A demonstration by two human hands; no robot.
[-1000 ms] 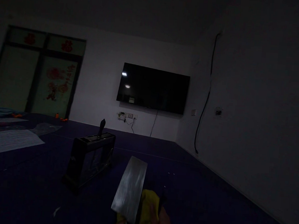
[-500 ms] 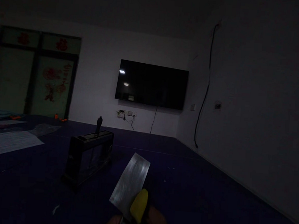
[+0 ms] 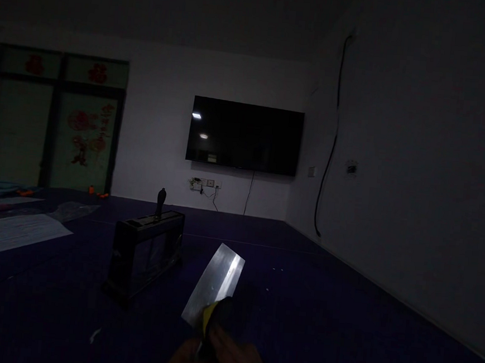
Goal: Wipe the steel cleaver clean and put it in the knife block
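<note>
In dim light a steel cleaver [image 3: 215, 283] points up and away at the bottom centre, over a dark purple table [image 3: 319, 322]. My left hand [image 3: 180, 362] is closed low on its handle at the frame's edge. My right hand [image 3: 232, 355] is closed on a yellow cloth [image 3: 208, 313] pressed against the lower part of the blade, and most of the cloth is hidden. A dark knife block [image 3: 144, 255] stands just left of the blade, with one black handle [image 3: 161, 200] sticking out of its top.
White papers [image 3: 16, 231] and a clear plastic bag [image 3: 72, 210] lie at the table's far left. A black TV [image 3: 244, 136] hangs on the back wall above sockets. A wall [image 3: 414, 189] with a hanging cable runs along the table's right side.
The cleaver tilted further right and its blade turned more edge-on. The yellow cloth slid down the blade and now shows far less. The view drifted slightly to the right.
</note>
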